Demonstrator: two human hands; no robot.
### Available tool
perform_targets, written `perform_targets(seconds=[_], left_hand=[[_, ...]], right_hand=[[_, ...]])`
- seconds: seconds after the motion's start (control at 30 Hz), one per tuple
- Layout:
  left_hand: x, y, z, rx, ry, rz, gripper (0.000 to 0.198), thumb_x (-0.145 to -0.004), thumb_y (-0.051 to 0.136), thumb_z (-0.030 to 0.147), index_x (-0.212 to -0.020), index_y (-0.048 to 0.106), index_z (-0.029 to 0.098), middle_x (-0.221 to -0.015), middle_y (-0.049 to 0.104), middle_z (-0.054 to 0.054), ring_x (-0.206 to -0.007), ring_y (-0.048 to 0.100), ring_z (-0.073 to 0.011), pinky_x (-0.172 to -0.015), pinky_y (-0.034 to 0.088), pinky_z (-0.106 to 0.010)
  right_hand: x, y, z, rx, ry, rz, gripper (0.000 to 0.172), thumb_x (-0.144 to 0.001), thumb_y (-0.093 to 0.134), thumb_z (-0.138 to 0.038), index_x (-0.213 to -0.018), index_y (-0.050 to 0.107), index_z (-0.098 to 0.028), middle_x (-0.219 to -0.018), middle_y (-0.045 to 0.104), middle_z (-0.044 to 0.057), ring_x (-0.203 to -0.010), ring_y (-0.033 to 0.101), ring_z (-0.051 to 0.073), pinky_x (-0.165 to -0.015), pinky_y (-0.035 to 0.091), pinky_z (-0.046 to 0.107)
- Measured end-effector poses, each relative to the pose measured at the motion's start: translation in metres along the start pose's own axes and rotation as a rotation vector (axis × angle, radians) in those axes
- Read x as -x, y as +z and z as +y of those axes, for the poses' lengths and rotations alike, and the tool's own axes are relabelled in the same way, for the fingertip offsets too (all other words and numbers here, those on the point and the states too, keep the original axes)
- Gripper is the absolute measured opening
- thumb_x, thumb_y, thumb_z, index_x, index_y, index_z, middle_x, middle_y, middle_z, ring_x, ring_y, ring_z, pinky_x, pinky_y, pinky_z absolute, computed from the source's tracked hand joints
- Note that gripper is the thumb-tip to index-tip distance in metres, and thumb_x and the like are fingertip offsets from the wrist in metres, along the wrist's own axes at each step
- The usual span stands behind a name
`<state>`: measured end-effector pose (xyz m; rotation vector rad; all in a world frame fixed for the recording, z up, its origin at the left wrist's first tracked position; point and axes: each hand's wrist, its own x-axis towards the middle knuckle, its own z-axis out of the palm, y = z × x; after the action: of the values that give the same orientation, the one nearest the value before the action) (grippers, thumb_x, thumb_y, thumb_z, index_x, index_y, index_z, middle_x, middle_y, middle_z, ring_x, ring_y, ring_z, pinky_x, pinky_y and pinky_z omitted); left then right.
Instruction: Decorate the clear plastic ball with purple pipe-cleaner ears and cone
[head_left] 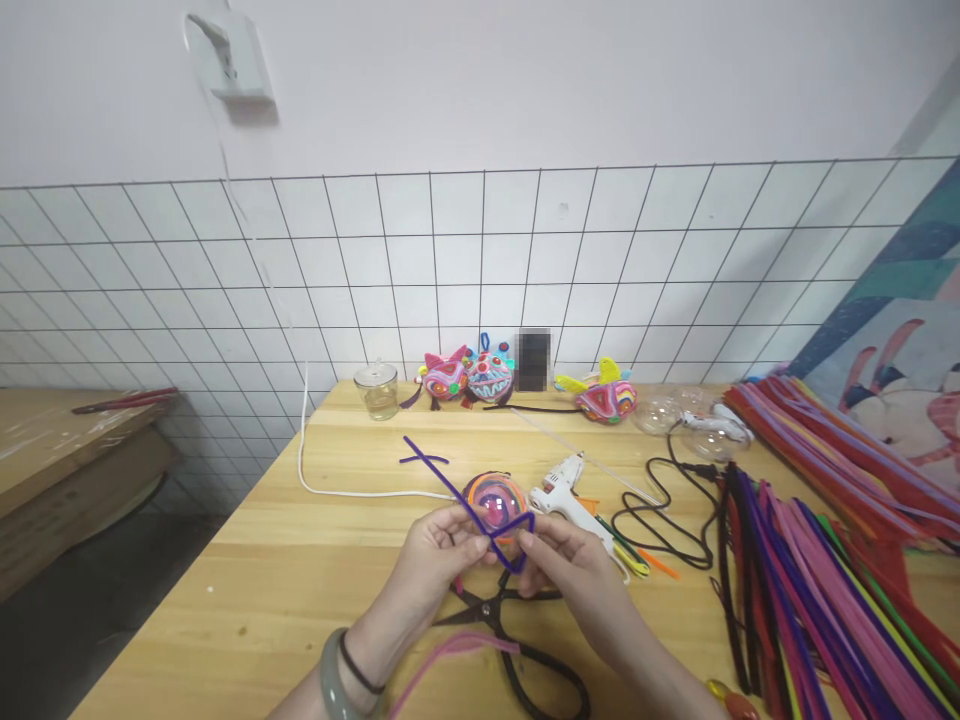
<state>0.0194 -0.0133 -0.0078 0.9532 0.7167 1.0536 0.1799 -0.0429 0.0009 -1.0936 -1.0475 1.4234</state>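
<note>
Between my two hands is a purple pipe cleaner, bent into a small angular loop near its right end, with a long straight tail pointing up and left. My left hand pinches it where the strands cross. The fingers of my right hand grip the loop's right side. Just behind my fingertips sits a clear ball with coloured pipe cleaner wound in it. Black-handled scissors lie open beneath my hands, with a pink pipe cleaner across them. A short purple piece rests farther back.
A white glue gun lies right of the ball, near a black cord. Bundles of coloured pipe cleaners cover the right side. Along the back stand a glass cup, decorated fish-like figures and clear balls.
</note>
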Motion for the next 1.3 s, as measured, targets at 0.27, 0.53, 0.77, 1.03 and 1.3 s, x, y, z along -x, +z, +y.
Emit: perform_targets(seconds=[0.27, 0.53, 0.77, 1.03, 1.3], left_hand=[[0.0005, 0.001, -0.0047, -0.001, -0.048, -0.081, 0.032, -0.055, 0.081, 0.023, -0.083, 0.07, 0.013, -0.071, 0.069, -0.004, -0.059, 0.06, -0.0111, -0.061, 0.05, -0.023], [0.0049, 0.0045, 0.0003, 0.009, -0.079, -0.138, 0.032, -0.059, 0.079, 0.026, -0.087, 0.07, 0.013, -0.069, 0.067, -0.004, -0.059, 0.06, -0.0106, -0.061, 0.051, -0.023], [0.0069, 0.0021, 0.0011, 0.061, -0.105, -0.171, 0.025, -0.069, 0.072, 0.025, -0.09, 0.069, 0.013, -0.077, 0.069, -0.007, -0.069, 0.064, -0.0144, -0.068, 0.052, -0.026], [0.0055, 0.0019, -0.0012, 0.046, -0.136, -0.185, 0.025, -0.077, 0.063, 0.034, -0.078, 0.069, 0.009, -0.072, 0.069, -0.009, -0.065, 0.064, -0.0144, -0.067, 0.052, -0.026], [0.0051, -0.0015, -0.0076, -0.156, -0.179, -0.134, 0.033, -0.063, 0.073, 0.042, -0.072, 0.069, 0.01, -0.063, 0.069, -0.006, -0.06, 0.064, -0.0142, -0.061, 0.052, -0.025]], right_hand=[[0.0014, 0.003, 0.0049, 0.013, -0.011, -0.02, 0.033, -0.066, 0.071, -0.046, -0.07, 0.063, -0.014, -0.053, 0.06, -0.002, -0.042, 0.051, 0.008, -0.038, 0.044, 0.017], [0.0012, 0.0025, 0.0028, 0.069, -0.038, -0.009, 0.034, -0.068, 0.069, -0.047, -0.068, 0.063, -0.013, -0.052, 0.061, -0.001, -0.043, 0.053, 0.009, -0.038, 0.044, 0.017], [0.0003, 0.0006, 0.0063, 0.124, -0.069, -0.002, 0.036, -0.069, 0.067, -0.048, -0.072, 0.063, -0.013, -0.051, 0.059, -0.002, -0.042, 0.052, 0.009, -0.038, 0.044, 0.018], [-0.0014, -0.0028, 0.0076, 0.161, -0.059, 0.019, 0.037, -0.069, 0.065, -0.05, -0.073, 0.063, -0.013, -0.052, 0.055, -0.003, -0.041, 0.05, 0.009, -0.037, 0.043, 0.019], [-0.0015, -0.0029, 0.0105, 0.231, -0.085, 0.01, 0.037, -0.073, 0.062, -0.051, -0.074, 0.061, -0.014, -0.051, 0.055, -0.003, -0.04, 0.05, 0.009, -0.038, 0.042, 0.02]])
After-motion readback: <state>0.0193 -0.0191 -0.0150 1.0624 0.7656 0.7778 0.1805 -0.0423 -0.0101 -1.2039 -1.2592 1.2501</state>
